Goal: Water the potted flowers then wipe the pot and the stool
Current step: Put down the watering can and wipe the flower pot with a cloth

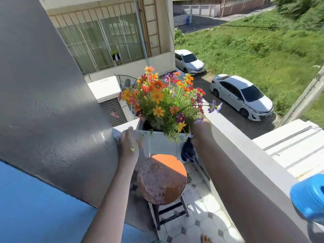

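A white square pot (162, 142) full of orange, red, yellow and purple flowers (164, 100) is held up in the air above a round orange stool (162, 181), whose seat looks wet and blotchy. My left hand (128, 142) grips the pot's left side. On the pot's right side my right hand (201, 132) grips it, with a dark blue cloth (188, 153) hanging from that hand against the pot.
A white balcony wall (245, 155) runs along the right, with a blue watering container (308, 197) on it at the lower right. A grey wall (43, 102) stands on the left. Tiled floor (199, 221) lies under the stool. Cars and grass lie far below.
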A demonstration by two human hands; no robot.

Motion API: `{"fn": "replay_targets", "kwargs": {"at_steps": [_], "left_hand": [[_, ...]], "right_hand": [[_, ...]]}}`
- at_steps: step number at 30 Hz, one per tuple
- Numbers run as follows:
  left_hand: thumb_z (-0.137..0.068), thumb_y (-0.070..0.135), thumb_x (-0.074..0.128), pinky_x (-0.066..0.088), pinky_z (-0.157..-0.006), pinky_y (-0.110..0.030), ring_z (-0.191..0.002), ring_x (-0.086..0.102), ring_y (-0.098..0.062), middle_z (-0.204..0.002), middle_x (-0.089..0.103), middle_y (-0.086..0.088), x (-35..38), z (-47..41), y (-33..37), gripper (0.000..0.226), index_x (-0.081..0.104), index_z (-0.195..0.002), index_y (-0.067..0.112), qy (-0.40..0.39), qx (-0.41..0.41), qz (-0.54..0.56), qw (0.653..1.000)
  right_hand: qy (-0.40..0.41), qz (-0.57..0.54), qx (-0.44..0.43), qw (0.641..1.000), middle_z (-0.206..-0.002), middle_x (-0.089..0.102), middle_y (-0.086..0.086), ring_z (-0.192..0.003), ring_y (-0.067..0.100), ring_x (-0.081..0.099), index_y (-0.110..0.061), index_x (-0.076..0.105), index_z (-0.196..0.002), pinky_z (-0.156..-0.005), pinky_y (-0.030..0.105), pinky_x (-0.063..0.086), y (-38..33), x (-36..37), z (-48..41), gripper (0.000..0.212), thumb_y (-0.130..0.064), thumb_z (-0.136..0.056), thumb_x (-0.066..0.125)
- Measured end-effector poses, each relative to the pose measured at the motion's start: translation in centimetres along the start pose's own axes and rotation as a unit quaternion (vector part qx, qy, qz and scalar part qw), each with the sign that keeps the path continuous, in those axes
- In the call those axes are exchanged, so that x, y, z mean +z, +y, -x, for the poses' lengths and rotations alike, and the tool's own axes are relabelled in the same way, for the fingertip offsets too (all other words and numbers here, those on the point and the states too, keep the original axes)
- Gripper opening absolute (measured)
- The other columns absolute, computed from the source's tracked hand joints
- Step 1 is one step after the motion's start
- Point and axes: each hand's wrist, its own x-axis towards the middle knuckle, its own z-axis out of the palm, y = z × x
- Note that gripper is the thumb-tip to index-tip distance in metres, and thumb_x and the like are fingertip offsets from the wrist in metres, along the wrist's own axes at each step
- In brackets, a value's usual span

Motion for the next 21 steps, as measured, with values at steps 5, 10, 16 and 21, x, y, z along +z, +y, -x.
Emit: {"fn": "replay_targets", "kwargs": {"at_steps": [5,10,16,21], "left_hand": [[-0.067,0.046,0.052,0.05,-0.084,-0.059,-0.101,0.062,-0.049,-0.117,0.062,-0.032,2.9,3.6,-2.6,0.086,0.028,-0.143,0.014,-0.041,-0.097,-0.003,0.994],[-0.066,0.064,0.045,0.039,-0.058,-0.037,-0.062,0.055,-0.027,-0.068,0.066,-0.019,5.6,5.8,0.2,0.09,0.047,-0.125,-0.003,-0.106,-0.095,-0.007,0.99],[-0.09,0.043,0.047,0.047,-0.068,-0.034,-0.087,0.064,-0.033,-0.103,0.067,-0.022,5.4,4.3,0.7,0.047,0.062,-0.118,0.008,-0.109,-0.127,-0.061,0.984],[-0.087,0.033,0.043,0.032,-0.045,-0.027,-0.052,0.045,-0.02,-0.07,0.06,-0.012,4.0,4.1,0.4,0.032,0.054,-0.069,0.008,-0.161,-0.117,-0.099,0.975]], "right_hand": [[0.055,0.039,-0.016,0.998,-0.039,0.029,-0.007,-0.052,0.015,0.016,-0.023,0.027,-0.061,-0.049,0.029,0.016,0.5,0.9,0.8,0.045,0.009,-0.093,0.029],[0.013,0.07,-0.083,0.994,-0.055,0.035,-0.001,-0.062,0.016,0.03,-0.021,0.038,-0.06,-0.056,0.033,0.024,2.2,1.9,2.4,0.029,0.002,-0.072,0.051],[-0.002,0.077,-0.084,0.993,-0.058,0.049,-0.002,-0.063,0.015,0.037,-0.021,0.051,-0.061,-0.057,0.032,0.03,3.7,1.1,3.9,0.025,-0.005,-0.078,0.062],[-0.024,0.147,-0.123,0.981,-0.115,0.071,0.001,-0.1,0.019,0.069,-0.016,0.064,-0.13,-0.083,0.04,0.057,4.6,0.1,4.3,0.062,-0.027,-0.07,0.067]]}}
